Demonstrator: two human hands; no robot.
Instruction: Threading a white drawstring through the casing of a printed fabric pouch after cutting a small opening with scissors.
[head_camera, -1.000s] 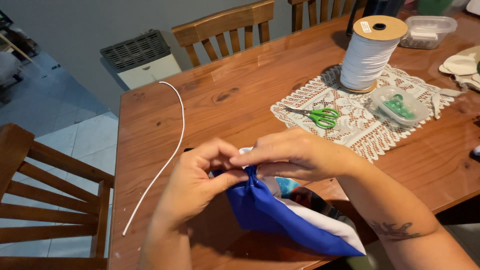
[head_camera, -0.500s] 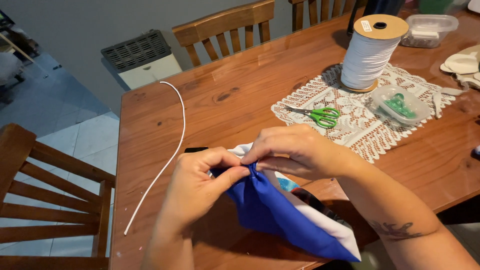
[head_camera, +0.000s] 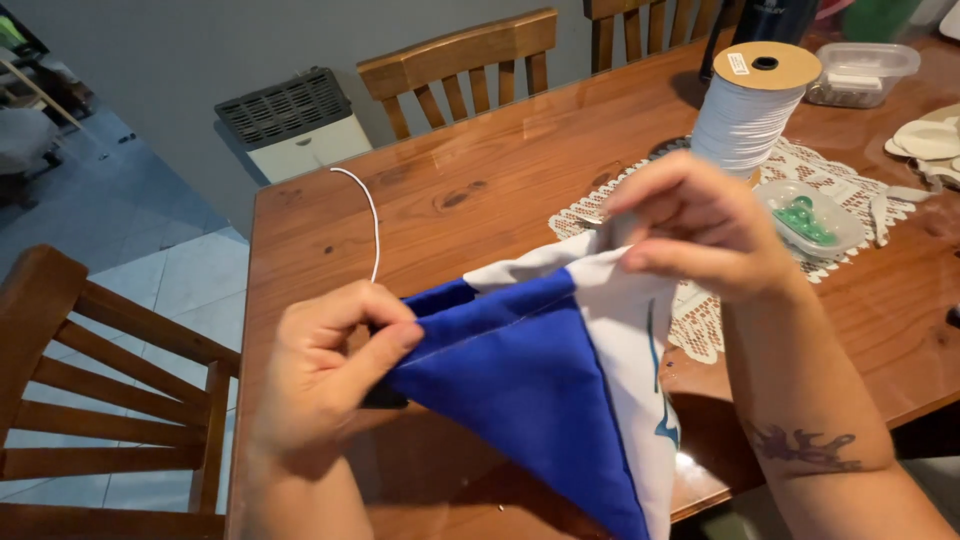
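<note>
Fabric (head_camera: 520, 390), blue on one side and white on the other, hangs stretched between the two hands just above the wooden counter (head_camera: 480, 200). The left hand (head_camera: 330, 370) pinches the blue corner between thumb and curled fingers, closed tight on the hem; something dark shows beneath that grip, too hidden to name. The right hand (head_camera: 700, 230) is raised higher and pinches the white edge of the cloth between thumb and fingertips, also closed on it. From this taut top edge the piece falls away in a point toward the near rim of the counter.

The cloth looks thin, light and soft: it drapes under its own weight and keeps no shape unless pulled from two points. A stitched seam runs along the blue upper edge, and this folded hem seems the firmest place to take hold, since it is thicker and less likely to slip than the single layer below. The surface seems smooth rather than grippy, so a pinch near a corner or seam suits it better than a flat press. It does not look fragile.

A white cord (head_camera: 372, 215) lies loose on the counter beyond the left hand. Farther right stand a large spool of white cord (head_camera: 745, 115), a lace mat (head_camera: 640, 200) and a small clear tray with green beads (head_camera: 810, 215). A clear lidded box (head_camera: 860, 75) sits behind them, and wooden chairs (head_camera: 460, 60) line the far side.
</note>
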